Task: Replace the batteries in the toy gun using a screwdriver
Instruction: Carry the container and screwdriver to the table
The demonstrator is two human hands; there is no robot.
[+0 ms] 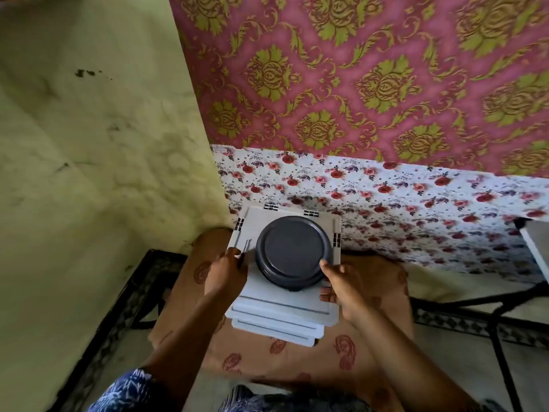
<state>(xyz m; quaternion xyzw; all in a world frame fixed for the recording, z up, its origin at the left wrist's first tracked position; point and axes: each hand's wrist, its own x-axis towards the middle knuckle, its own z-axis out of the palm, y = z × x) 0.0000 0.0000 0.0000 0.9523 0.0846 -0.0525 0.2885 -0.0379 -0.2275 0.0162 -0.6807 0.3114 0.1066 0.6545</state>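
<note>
No toy gun, screwdriver or batteries are visible. A stack of white plastic trays (pixel 285 315) is held in front of me over a brown patterned cushion. On the top tray sits a dark grey round lidded container (pixel 292 252). My left hand (pixel 227 273) grips the stack's left edge, thumb on top. My right hand (pixel 346 285) grips the right edge, thumb next to the container's rim.
A brown cushioned seat (pixel 267 355) lies under the stack. A table with a floral cloth (pixel 416 209) stands behind and to the right. A yellow-green wall (pixel 89 144) is at left, pink patterned fabric (pixel 356 69) behind. A black metal frame (pixel 499 331) runs at right.
</note>
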